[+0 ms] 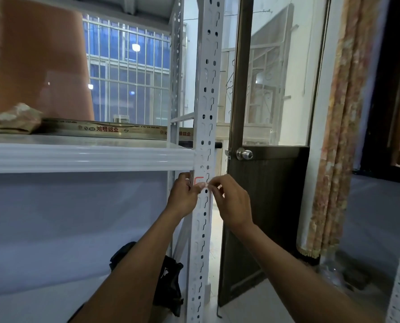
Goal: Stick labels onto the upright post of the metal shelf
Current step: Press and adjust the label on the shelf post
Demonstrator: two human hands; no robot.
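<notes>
Label [199,180], one, on one post [208,89], pinched by left hand [182,194], right hand [230,202]

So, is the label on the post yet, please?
On it: the red-edged label lies against the post, with the left hand and right hand pinching its lower edge. Fully stuck down: cannot tell.

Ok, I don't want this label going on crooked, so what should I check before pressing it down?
1. Label at the post: ok, it sits on the front face just below the shelf beam.
2. Grip from both sides: ok, left hand and right hand hold its lower part.
3. Label square to the post: cannot tell, fingers cover its lower part.
4. Label clear of the post's slots: cannot tell.
5. Top edge already stuck flat: cannot tell.
</notes>
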